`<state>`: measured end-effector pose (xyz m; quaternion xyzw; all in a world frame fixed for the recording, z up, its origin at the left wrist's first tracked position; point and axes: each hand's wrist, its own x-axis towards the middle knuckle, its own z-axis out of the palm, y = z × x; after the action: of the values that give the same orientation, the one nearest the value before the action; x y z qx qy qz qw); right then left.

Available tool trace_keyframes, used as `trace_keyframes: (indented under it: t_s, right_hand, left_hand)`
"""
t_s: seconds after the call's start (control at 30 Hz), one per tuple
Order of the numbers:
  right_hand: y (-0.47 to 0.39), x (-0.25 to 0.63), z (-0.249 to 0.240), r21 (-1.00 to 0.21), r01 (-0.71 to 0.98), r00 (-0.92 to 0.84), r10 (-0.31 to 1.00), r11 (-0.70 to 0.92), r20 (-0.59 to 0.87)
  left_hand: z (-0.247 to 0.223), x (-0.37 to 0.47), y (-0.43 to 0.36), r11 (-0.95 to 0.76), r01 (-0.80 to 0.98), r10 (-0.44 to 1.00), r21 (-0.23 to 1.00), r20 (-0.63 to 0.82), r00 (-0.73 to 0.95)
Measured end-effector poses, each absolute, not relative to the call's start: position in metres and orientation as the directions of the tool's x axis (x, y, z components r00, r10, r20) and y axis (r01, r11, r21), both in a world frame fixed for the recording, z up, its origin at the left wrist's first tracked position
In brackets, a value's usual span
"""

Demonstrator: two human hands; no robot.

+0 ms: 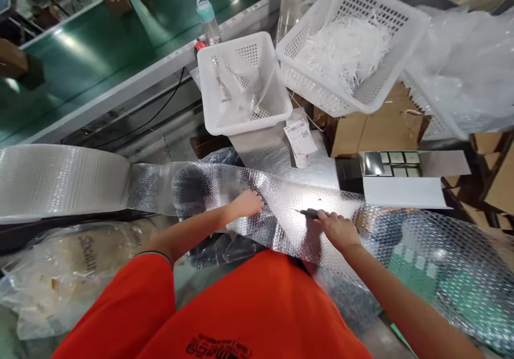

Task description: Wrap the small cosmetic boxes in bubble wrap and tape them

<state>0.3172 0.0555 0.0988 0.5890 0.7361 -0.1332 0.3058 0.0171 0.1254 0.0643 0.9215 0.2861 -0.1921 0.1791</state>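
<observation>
A long strip of bubble wrap (297,198) runs from a large roll (60,180) at the left across the metal bench to the right side. My left hand (248,204) has its fingers curled onto this strip in front of me. In my right hand (339,229) is a black utility knife (310,213), its thin tip pointing left over the sheet. Whether the tip touches the plastic I cannot tell. A little to the right of that hand, an open white box (405,192) shows several small square compartments.
Behind the strip stand a white basket (246,126) with clear plastic and another basket (341,99) full of shredded white filler. A labelled slip (300,137) lies on the bench. Farther back runs a green conveyor (168,22). A plastic-wrapped bundle (80,262) sits at the near left.
</observation>
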Motion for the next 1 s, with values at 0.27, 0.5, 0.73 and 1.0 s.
trace_keyframes:
  t_s: [0.27,0.5,0.73,1.0]
  right_hand:
    - [0.057,0.318,0.1,0.181,0.938,-0.12,0.765,0.297,-0.633]
    - [0.056,0.318,0.098,0.195,0.936,-0.12,0.783,0.295,-0.61]
    - [0.055,0.319,0.097,0.173,0.942,-0.136,0.796,0.289,-0.59]
    - [0.054,0.319,0.093,0.186,0.937,-0.125,0.781,0.295,-0.612]
  left_hand:
    - [0.064,0.002,0.131,-0.753,0.606,0.47,0.256,-0.437,0.767]
    - [0.067,-0.011,0.138,-0.749,0.626,0.473,0.218,-0.487,0.735]
    - [0.065,-0.032,0.144,-0.75,0.629,0.474,0.204,-0.497,0.726]
    - [0.059,-0.057,0.154,-0.728,0.658,0.505,0.193,-0.499,0.704]
